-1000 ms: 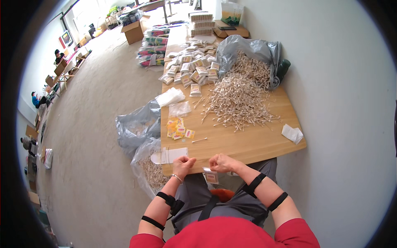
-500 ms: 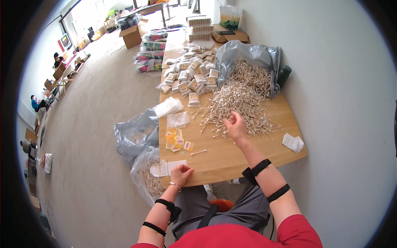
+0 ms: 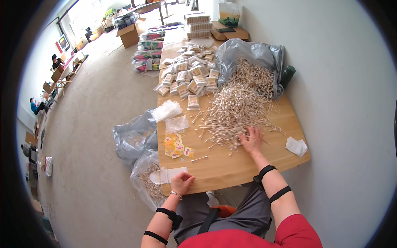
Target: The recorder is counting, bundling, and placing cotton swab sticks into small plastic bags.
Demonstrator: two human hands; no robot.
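A big heap of cotton swabs (image 3: 235, 107) spills toward me over the table from a grey plastic bag (image 3: 248, 48). At the heap's near edge, my right hand (image 3: 252, 141) lies palm down with fingers spread, touching swabs. My left hand (image 3: 182, 182) rests at the table's front edge with curled fingers; whatever it may hold is hidden. Beside it lies a flat white pouch-like piece (image 3: 167, 175) with a rounded end. A lone swab (image 3: 199, 158) and small yellow-and-white cards (image 3: 175, 145) lie just beyond that hand.
Filled swab packets (image 3: 192, 78) are piled at the far left of the table (image 3: 231, 169). Clear plastic bags (image 3: 167, 110) lie nearer. A folded white paper (image 3: 296, 146) is at the right. Swab-filled sacks (image 3: 151, 182) stand by the left edge; a wall (image 3: 347, 124) rises on the right.
My right hand has moved right and toward me, from above the heap to its near edge, and its fingers have spread. My left hand has stayed by the white piece.
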